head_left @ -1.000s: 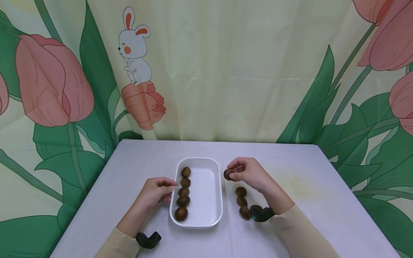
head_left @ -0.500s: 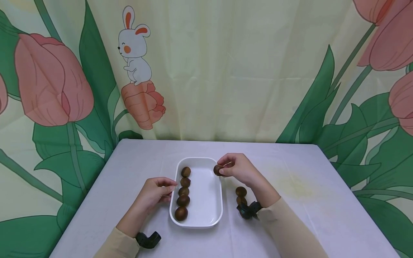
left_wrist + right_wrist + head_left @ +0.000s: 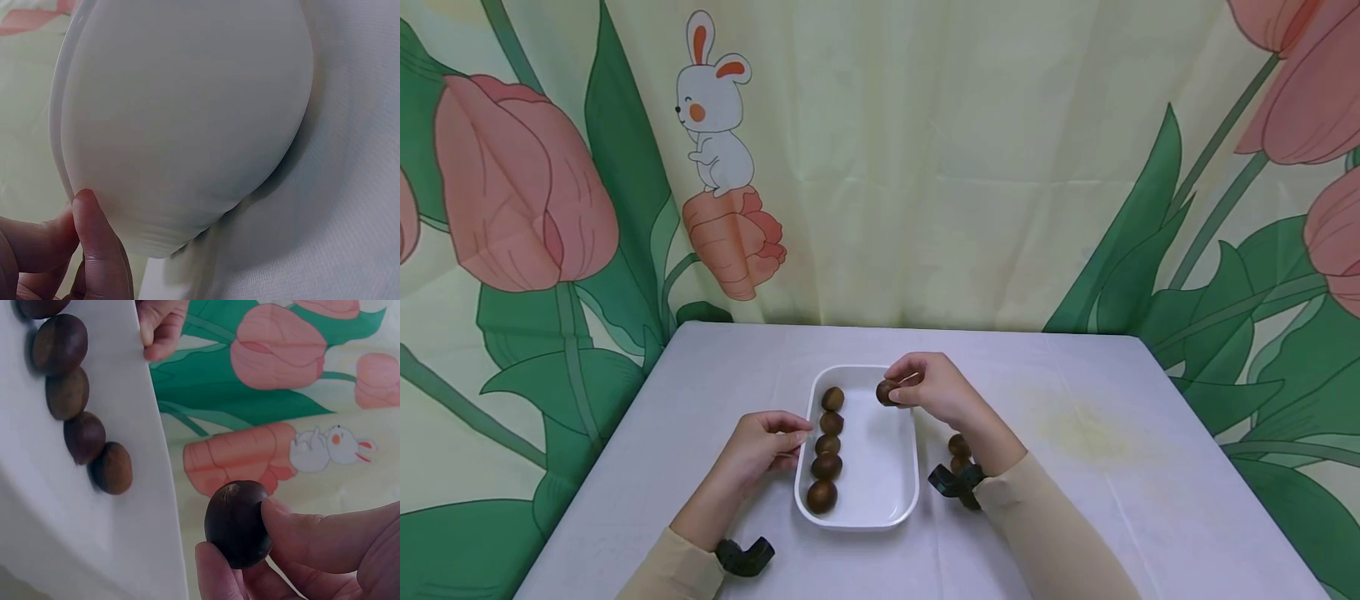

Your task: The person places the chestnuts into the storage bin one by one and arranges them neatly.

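A white tray (image 3: 880,521) stands on the table, with several brown chestnuts (image 3: 826,466) lined up along its left side. My left hand (image 3: 763,450) pinches the tray's left rim between thumb and fingers; the left wrist view shows the thumb against the tray's outer wall (image 3: 187,125). Over the tray's far right part, my right hand (image 3: 936,387) holds one chestnut (image 3: 887,392) between thumb and fingertips. That dark, glossy chestnut (image 3: 239,524) shows whole in the right wrist view, raised off the tray floor.
More chestnuts (image 3: 958,445) lie in a row on the white-covered table (image 3: 1075,517) right of the tray, partly hidden by the right wrist's black camera mount (image 3: 955,481). A printed curtain (image 3: 925,167) hangs behind the table.
My right hand has carried its chestnut leftward from beside the tray to above its far right part. The left hand and the tray have stayed in place.
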Demonstrator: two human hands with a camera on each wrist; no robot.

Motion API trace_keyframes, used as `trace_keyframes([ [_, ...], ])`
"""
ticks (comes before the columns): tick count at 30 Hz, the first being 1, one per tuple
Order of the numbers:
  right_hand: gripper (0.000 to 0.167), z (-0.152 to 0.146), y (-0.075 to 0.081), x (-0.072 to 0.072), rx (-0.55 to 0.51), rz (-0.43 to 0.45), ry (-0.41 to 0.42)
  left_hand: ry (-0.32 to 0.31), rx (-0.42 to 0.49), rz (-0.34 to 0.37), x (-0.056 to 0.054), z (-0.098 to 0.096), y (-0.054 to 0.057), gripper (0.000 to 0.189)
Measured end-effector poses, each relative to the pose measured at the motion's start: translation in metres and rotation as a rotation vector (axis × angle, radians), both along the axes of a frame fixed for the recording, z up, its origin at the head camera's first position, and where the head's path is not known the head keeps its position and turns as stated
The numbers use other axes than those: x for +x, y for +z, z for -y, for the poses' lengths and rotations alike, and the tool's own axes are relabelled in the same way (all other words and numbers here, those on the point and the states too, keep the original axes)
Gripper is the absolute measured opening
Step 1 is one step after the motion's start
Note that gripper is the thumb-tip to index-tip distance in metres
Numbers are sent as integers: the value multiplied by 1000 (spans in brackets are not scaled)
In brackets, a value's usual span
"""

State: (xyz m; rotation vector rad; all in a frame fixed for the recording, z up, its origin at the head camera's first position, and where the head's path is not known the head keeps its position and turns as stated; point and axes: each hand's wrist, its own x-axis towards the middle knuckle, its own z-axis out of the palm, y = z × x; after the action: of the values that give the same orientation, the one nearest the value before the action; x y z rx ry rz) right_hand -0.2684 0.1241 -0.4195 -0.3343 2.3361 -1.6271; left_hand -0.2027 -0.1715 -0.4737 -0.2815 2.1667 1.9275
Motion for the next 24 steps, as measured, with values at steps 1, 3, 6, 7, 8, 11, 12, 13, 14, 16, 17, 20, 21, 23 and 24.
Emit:
trace_keyframes([
  [1,23,2,0,0,-3,0,4,2,-3,3,0,0,0,17],
  [3,23,6,0,-1,-4,0,9,7,-11,8,0,0,0,16],
  [6,23,13,1,-2,-2,6,6,10,-21,10,1,0,0,16],
  [7,23,15,1,-2,-3,9,8,12,-22,10,1,0,0,16],
  [8,23,17,1,-3,-5,13,8,11,-25,8,1,-1,0,17],
  [11,23,23,0,-5,-18,23,12,7,-29,4,1,-1,0,18],
  [12,23,26,-1,-6,-24,30,14,6,-29,3,1,-1,0,18],
  [13,23,28,-2,-7,-31,35,15,5,-29,3,1,-1,0,18],
  [14,23,30,-3,-8,-36,36,17,5,-28,3,1,-1,0,18],
  [16,23,34,-5,-11,-43,42,19,3,-28,2,0,-1,-1,18],
  [17,23,36,-6,-12,-43,46,18,3,-26,2,0,-1,-1,18],
  [20,23,43,-9,-16,-36,56,8,6,-24,3,-1,0,-1,17],
  [21,23,45,-9,-16,-31,65,2,8,-25,5,-1,0,-1,16],
  [23,22,49,-10,-17,-23,78,-7,10,-25,7,-1,0,-1,16],
  [24,22,50,-10,-17,-20,85,-10,10,-25,7,-1,0,-1,15],
])
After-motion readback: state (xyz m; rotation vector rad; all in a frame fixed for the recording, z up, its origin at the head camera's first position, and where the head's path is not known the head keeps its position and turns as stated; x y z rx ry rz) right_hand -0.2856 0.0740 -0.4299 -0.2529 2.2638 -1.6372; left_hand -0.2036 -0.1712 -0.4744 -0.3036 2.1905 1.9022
